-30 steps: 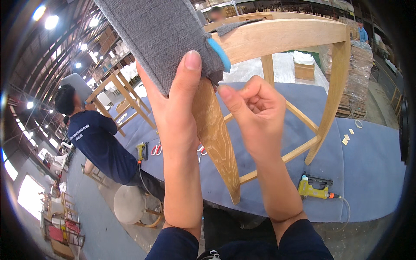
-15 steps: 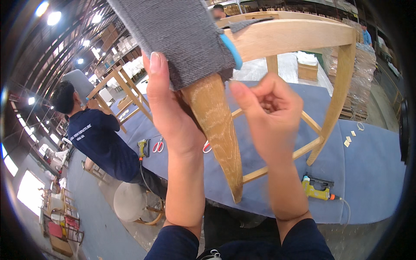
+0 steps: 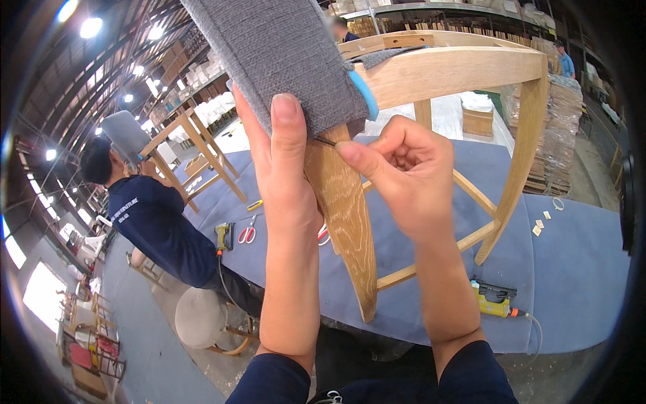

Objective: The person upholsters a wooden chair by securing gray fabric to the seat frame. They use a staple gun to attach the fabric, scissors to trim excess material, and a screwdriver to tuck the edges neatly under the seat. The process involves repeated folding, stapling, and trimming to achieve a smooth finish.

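A wooden chair frame [image 3: 457,71] stands tilted on the table in front of me. Its grey fabric-covered backrest [image 3: 289,67] ends at a tapered wooden post [image 3: 344,222] pointing down toward me. My left hand [image 3: 289,178] is closed round the lower end of the backrest, thumb pressed on the grey fabric and fingers mostly hidden behind. My right hand [image 3: 414,178] pinches a thin dark strip [image 3: 325,141] at the fabric's bottom edge, across the top of the post. Blue lining [image 3: 364,95] shows along the backrest's right edge.
A nail gun [image 3: 494,303] with a hose lies right on the blue-grey table [image 3: 572,269]. Another nail gun [image 3: 224,237] and red-handled scissors [image 3: 247,230] lie left. A co-worker [image 3: 155,209] handles another chair at left. A round stool [image 3: 202,316] stands below.
My right hand has moved slightly left, its thumb now against the post at the fabric edge, where the dark strip shows. My left thumb has shifted right onto the fabric.
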A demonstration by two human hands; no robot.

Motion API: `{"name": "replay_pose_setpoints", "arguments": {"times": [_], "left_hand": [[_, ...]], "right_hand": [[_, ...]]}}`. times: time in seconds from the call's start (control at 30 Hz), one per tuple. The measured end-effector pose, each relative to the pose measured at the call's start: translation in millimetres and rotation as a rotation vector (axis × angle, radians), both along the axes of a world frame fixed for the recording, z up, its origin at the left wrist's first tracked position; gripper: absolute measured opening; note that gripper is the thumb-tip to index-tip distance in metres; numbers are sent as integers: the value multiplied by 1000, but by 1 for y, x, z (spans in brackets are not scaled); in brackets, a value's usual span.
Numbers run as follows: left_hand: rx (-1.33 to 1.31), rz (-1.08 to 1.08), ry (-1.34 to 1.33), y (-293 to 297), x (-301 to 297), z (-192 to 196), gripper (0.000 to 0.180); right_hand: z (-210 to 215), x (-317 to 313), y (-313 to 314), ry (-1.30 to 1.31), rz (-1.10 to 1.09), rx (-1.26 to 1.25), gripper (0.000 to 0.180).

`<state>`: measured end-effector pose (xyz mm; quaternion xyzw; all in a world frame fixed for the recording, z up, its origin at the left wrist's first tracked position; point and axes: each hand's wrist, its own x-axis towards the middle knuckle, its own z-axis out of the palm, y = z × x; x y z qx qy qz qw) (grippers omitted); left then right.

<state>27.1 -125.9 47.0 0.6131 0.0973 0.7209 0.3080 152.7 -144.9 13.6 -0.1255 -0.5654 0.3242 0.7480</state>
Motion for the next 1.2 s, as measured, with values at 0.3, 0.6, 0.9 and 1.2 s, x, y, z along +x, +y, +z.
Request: {"name": "replay_pose_setpoints", "arguments": {"times": [0.3, 0.6, 0.9, 1.2], "left_hand": [[0, -53, 5, -2, -4, -3, 75], [-42, -327, -155, -16, -8, 2, 63], [30, -30, -26, -16, -2, -1, 65], [76, -66, -39, -13, -4, 0, 95]], "right_hand": [[4, -22, -6, 213, 48, -3, 33], [-7, -7, -17, 8, -217, 12, 34], [-12, 8, -15, -39, -37, -19, 33], [-11, 2, 5, -3, -34, 45, 33]]}}
